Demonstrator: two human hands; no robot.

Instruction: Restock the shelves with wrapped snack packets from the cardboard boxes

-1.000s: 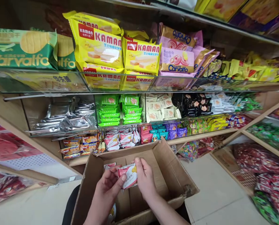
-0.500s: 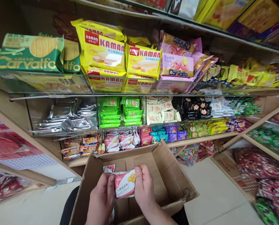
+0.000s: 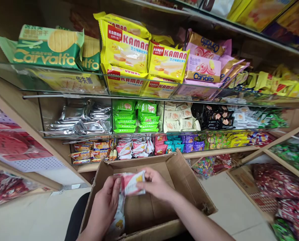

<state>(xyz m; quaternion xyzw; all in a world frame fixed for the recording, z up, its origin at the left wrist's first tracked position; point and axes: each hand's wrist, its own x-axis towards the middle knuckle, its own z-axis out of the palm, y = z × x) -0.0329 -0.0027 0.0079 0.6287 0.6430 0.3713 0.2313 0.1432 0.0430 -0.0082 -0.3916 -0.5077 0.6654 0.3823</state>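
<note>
A pink and white snack packet, blurred by motion, is held up over the open cardboard box. My left hand pinches its left end between thumb and fingers. Its right end is gripped by my right hand, whose thumb and fingers lie over the front. Other white packets lie along the left side inside the box, partly behind my left hand and wrist.
Ahead, glass shelves hold yellow Kaman packs, green packets and silver packets. Pink and white packets fill a bottom compartment just beyond the box. Bags of red packets stand at the right.
The view has shifted, so the shelves appear farther right. My right hand has turned, its forearm now reaching in from the lower right. The packet is slightly higher, and more packets show in the box.
</note>
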